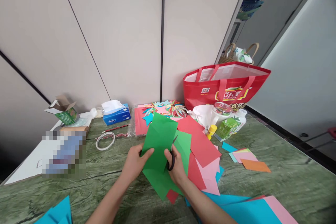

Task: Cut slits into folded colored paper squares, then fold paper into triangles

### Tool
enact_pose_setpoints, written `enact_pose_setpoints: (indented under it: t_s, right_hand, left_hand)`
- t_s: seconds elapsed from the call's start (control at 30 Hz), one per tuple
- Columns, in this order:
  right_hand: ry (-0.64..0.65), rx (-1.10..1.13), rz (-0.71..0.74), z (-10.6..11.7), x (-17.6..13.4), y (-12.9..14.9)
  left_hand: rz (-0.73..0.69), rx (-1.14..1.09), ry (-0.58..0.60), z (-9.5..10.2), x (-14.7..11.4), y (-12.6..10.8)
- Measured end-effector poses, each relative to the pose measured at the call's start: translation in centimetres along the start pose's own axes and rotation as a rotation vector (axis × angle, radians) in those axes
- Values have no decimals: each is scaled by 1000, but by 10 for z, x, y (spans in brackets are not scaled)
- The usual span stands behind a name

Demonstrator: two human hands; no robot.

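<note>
A green, wood-grained table (pixel 97 168) carries a blue tissue box (pixel 117 116) and a red shopping bag (pixel 202 92) along its back. A white tape roll (pixel 103 149) lies flat before the box. Red and pink sheets (pixel 202 143) overlap mid-table; orange paper (pixel 256 165) lies to their right, blue sheets (pixel 252 211) at the near edge.

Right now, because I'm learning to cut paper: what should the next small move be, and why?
Perhaps line up the scissors with the right edge of the dark green sheet: the left hand holds its left side, and the right hand has the scissors, blades near that edge.
</note>
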State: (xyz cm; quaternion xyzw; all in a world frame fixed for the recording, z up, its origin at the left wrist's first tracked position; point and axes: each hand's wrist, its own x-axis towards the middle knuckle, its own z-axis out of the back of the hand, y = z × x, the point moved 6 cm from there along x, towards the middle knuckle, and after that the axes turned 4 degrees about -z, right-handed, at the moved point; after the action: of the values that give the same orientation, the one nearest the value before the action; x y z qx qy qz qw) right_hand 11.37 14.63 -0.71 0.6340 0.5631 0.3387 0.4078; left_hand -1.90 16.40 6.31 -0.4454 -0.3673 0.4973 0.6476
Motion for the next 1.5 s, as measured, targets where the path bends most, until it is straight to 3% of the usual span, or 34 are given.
enact_pose_setpoints:
  t_s: [0.13, 0.27, 0.4, 0.53, 0.77, 0.87, 0.97, 1.17, 1.5]
  right_hand:
    - [87, 143, -119, -4, 3, -6]
    - [216, 204, -203, -10, 2, -8]
    - [253, 165, -255, -12, -2, -9]
    - [126, 110, -170, -4, 1, -4]
    - [-143, 1, -19, 20, 11, 0]
    - [-185, -17, 8, 25, 12, 3]
    - [-207, -26, 16, 26, 13, 7]
    - [-247, -28, 46, 32, 18, 17]
    - [-201, -29, 76, 44, 25, 41]
  left_hand:
    - [56, -189, 76, 15, -5, -12]
    - [216, -570, 198, 15, -15, -17]
    - [260, -594, 205, 11, -15, -12]
    - [261, -554, 202, 20, -11, -9]
    - [293, -459, 26, 77, -12, -5]
    - [312, -384, 15, 89, -12, -2]
    - [302, -345, 25, 89, -12, -1]
    - [327, -424, 146, 70, -11, 1]
    - [361, -534, 78, 66, -8, 8]
